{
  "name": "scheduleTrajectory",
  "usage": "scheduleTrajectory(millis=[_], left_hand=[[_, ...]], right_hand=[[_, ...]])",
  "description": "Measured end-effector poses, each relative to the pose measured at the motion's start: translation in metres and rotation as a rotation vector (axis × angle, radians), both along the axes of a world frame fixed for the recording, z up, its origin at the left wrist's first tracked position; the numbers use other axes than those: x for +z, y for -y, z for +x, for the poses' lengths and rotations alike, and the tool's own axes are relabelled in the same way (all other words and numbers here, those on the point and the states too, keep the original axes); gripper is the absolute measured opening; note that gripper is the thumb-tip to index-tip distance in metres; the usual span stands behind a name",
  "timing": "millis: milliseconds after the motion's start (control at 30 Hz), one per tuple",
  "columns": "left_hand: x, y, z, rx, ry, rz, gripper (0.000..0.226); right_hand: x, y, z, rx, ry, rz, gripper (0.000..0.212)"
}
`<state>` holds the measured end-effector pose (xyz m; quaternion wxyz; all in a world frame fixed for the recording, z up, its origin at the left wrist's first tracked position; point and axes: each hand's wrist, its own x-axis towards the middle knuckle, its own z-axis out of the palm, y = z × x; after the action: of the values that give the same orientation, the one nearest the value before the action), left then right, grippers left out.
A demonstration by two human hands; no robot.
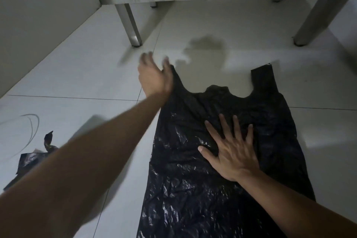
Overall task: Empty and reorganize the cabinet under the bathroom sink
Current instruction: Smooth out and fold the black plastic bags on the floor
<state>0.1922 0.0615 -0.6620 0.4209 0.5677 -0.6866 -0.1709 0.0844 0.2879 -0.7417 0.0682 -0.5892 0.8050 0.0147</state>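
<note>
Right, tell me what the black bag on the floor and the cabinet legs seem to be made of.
Black handled bag: thin plastic film, glossy, judging by fine crinkles and sharp highlights; the right hand presses it flat. Square cabinet legs: probably brushed metal, grey with a dull sheen, though dim light leaves painted wood possible.

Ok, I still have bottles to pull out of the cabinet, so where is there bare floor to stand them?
Bare tile lies between the black bag and the cabinet legs, and right of the bag. The left hand is at the bag's handle; the right hand presses the bag flat. A second bag crowds the lower left.
</note>
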Motion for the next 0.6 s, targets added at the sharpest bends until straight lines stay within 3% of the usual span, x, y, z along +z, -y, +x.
scheduleTrajectory(millis=[67,133,200,233,300,433,500,533,600], left_hand=[[-0.028,-0.049,0.006,-0.382,0.374,-0.254,0.056],[-0.056,-0.075,0.023,-0.609,0.802,-0.121,0.068],[-0.074,-0.069,0.043,-0.544,1.015,0.163,0.074],[-0.076,-0.062,0.049,-0.477,1.024,0.275,0.075],[-0.069,-0.055,0.048,-0.379,0.980,0.316,0.075],[-0.045,-0.100,0.018,-0.417,0.837,0.109,0.070],[-0.045,-0.135,0.008,-0.498,0.813,0.088,0.065],[-0.047,-0.150,0.004,-0.523,0.810,0.102,0.066],[-0.053,-0.171,-0.004,-0.556,0.819,0.135,0.075]], right_hand=[[0.000,0.000,0.000,-0.005,0.028,0.014,0.081],[0.000,0.000,-0.001,-0.011,0.027,0.009,0.084],[-0.002,0.000,0.001,-0.019,0.029,-0.024,0.090],[-0.003,0.000,0.001,-0.026,0.036,-0.036,0.093],[-0.004,-0.002,0.000,-0.027,0.031,-0.021,0.095],[-0.002,0.000,-0.001,-0.015,0.077,0.031,0.090],[0.005,0.008,-0.010,-0.048,0.278,0.017,0.072],[0.013,0.009,-0.019,-0.102,0.455,-0.067,0.061],[0.023,0.000,-0.044,-0.190,0.634,-0.515,0.045]])
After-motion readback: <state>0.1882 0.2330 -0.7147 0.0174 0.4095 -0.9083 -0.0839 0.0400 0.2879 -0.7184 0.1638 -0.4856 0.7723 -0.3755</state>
